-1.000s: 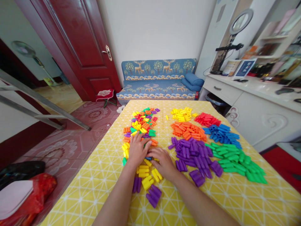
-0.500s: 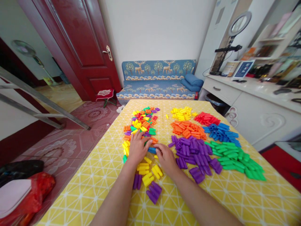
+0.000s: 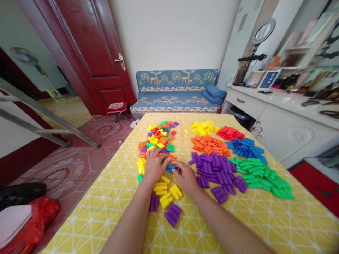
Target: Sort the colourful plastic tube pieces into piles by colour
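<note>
Between my hands lies a blue plastic tube piece [image 3: 170,168], small and ribbed like joined tubes. My right hand [image 3: 185,177] has its thumb and curled fingers closed at the piece's right end. My left hand [image 3: 155,165] lies over the near edge of a mixed pile of tube pieces [image 3: 160,135], fingers stretched forward, thumb pointing at the blue piece. What is beneath its palm is hidden. Several yellow pieces [image 3: 165,200] and a purple piece [image 3: 173,214] lie closer to me, between my forearms.
Sorted heaps on the right are yellow [image 3: 202,127], orange [image 3: 210,145], red [image 3: 230,133], blue [image 3: 246,147], purple [image 3: 217,171] and green [image 3: 262,175]. They lie on a yellow patterned tablecloth [image 3: 106,222]. A blue sofa [image 3: 177,95] stands beyond the table, a white dresser [image 3: 286,123] to the right.
My right fingers have shifted slightly around the end of the blue piece, and more of that piece's right end is covered. The left hand stays nearly in place. The view has turned slightly.
</note>
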A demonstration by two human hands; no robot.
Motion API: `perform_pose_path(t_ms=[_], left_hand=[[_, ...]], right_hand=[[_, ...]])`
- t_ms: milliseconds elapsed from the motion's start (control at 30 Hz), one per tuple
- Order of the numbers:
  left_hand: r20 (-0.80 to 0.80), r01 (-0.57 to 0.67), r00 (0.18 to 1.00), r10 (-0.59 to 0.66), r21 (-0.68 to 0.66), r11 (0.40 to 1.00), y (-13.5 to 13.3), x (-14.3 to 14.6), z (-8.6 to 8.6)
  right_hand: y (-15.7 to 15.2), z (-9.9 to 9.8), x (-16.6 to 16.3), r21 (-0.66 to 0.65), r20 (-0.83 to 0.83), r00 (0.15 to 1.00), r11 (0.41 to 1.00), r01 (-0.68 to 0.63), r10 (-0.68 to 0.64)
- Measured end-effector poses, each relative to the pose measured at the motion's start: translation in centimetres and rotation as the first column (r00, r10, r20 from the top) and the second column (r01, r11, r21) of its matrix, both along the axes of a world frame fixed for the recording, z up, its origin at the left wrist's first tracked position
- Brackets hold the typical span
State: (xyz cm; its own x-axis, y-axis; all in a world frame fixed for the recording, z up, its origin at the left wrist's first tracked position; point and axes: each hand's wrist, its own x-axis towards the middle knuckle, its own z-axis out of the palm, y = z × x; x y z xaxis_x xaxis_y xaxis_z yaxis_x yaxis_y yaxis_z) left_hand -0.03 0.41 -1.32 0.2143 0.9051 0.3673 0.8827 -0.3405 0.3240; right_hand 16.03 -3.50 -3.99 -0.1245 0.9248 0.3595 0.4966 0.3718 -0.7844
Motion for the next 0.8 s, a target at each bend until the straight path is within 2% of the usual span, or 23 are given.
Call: perform_pose_path(t_ms=[433, 600, 667, 733, 767, 800], left_hand=[[0.009, 0.001, 1.000, -0.002, 0.018, 1.000, 0.1, -0.1, -0.3], [0.010, 0.009, 1.000, -0.009, 0.007, 1.000, 0.1, -0.2, -0.2], [0.013, 0.008, 1.000, -0.008, 0.006, 1.000, 0.1, -0.3, -0.1], [0.012, 0.009, 1.000, -0.010, 0.009, 1.000, 0.2, -0.3, -0.1], [0.010, 0.010, 1.000, -0.010, 0.013, 1.000, 0.2, -0.3, -0.2], [0.007, 0.009, 1.000, -0.010, 0.016, 1.000, 0.3, -0.3, -0.2]], right_hand=[[-0.2, 0.3, 0.0, 0.023, -0.081, 0.997, 1.000, 0.008, -0.006], [-1.6, 2.0, 0.1, 0.096, -0.151, 0.988, 0.994, 0.052, -0.038], [-1.7, 3.4, 1.5, 0.108, -0.227, 0.969, 0.986, 0.125, -0.098], [-0.8, 4.9, 4.4, 0.111, -0.325, 0.921, 0.959, 0.262, -0.214], [0.0, 5.6, 6.6, 0.111, -0.359, 0.889, 0.933, 0.341, -0.283], [0.9, 6.2, 9.2, 0.157, -0.377, 0.852, 0.882, 0.445, -0.363]])
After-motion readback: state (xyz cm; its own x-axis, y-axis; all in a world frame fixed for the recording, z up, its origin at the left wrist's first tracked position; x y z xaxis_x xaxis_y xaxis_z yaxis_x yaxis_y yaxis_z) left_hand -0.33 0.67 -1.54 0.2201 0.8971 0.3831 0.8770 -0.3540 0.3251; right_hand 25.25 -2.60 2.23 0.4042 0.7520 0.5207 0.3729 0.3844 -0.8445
